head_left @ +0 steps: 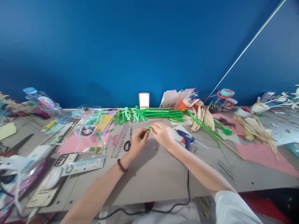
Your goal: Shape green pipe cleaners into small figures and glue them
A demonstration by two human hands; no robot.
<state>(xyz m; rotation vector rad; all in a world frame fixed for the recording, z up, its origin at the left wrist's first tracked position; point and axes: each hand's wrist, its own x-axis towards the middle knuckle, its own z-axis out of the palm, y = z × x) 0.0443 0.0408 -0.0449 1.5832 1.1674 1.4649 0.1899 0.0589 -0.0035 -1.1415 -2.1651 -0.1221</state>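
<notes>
My left hand (139,140) and my right hand (162,133) meet above the middle of the table, fingertips pinched together on a small green pipe cleaner (149,128). Most of that piece is hidden by my fingers. Behind my hands lies a bundle of long green pipe cleaners (163,114), beside several twisted green pipe cleaner shapes (129,114). Black-handled scissors (127,145) and a clear ruler (120,141) rest left of my left hand. A blue glue gun (187,139) lies to the right of my right hand.
At left are a plastic bag (87,132) over pink paper, a clear bottle (44,101) and a phone (48,183) with a white mouse on it. At right are dried husks (257,129), paper cups (184,104) and a wooden stick (233,151). A black cable (188,186) hangs over the front edge.
</notes>
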